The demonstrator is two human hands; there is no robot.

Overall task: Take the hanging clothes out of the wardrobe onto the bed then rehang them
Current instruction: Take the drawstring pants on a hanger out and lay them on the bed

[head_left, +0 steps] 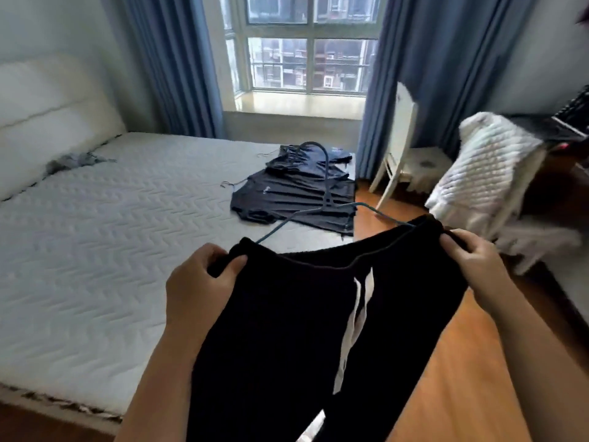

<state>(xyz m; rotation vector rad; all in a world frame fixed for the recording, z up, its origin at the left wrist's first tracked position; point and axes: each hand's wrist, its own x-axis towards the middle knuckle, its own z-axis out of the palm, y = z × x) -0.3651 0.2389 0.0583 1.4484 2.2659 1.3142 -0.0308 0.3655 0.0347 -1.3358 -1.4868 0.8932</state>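
I hold up a pair of black trousers with white drawstrings by the waistband. My left hand pinches its left corner and my right hand grips its right corner. A blue hanger sticks out of the waistband, its hook pointing toward the window. On the white quilted bed, near the far right corner, lie several dark garments on thin hangers. The wardrobe is out of view.
A small grey cloth lies by the headboard. A white chair stands by the blue curtain. A white quilted blanket drapes over furniture at the right. Wooden floor runs between the bed and that furniture.
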